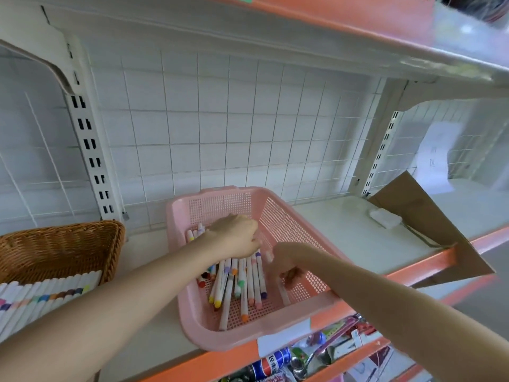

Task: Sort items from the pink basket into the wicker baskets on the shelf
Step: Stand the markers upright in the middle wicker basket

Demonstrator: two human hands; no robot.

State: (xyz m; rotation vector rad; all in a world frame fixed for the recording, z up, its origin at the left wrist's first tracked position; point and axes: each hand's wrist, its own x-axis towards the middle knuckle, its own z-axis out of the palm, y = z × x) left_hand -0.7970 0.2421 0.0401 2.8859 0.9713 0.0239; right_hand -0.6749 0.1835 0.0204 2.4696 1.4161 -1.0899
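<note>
Fingers (254, 240) of your left hand (237, 235) curl onto the markers (249, 282), lying lengthwise toward you; right hand (283, 261) curls alongside, both grips unclear; wicker basket (55, 249) sits left.

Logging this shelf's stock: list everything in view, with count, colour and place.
pink basket: one, pink, front edge of the shelf
loose markers: over ten, white with coloured caps, in the pink basket
wicker basket: one, brown, shelf left
marker row: many, white with coloured caps, by the wicker basket's front
cardboard: one, brown, shelf right
white block: one, white, beside the cardboard
cans and packets: several, mixed colours, below the shelf
left hand: one, atop the loose markers, grip unclear
right hand: one, inside the pink basket, hold unclear
</note>
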